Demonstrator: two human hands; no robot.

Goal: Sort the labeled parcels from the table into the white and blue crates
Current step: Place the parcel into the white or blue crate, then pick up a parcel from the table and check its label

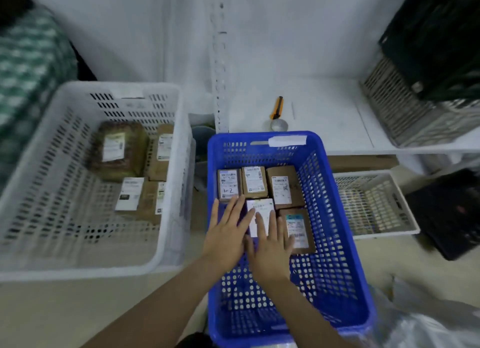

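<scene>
The blue crate (335, 218) stands on the floor at centre right and holds several small brown labeled parcels. Three lie in a back row (254, 182); another (298, 231) lies at the right. Both my hands rest flat, fingers spread, on a white-labeled parcel (261, 210) in the crate's middle. My left hand (227, 231) covers its left side, and my right hand (271, 246) covers its lower part. The white crate (33, 171) sits to the left with several brown parcels (119, 150) inside.
A white table (324, 119) behind the blue crate carries an orange-handled cutter (277, 107) and a tape roll (279, 125). A smaller white basket (374, 205) sits right of the blue crate. Dark crates (428, 49) stand at far right. Plastic wrap (428, 321) lies bottom right.
</scene>
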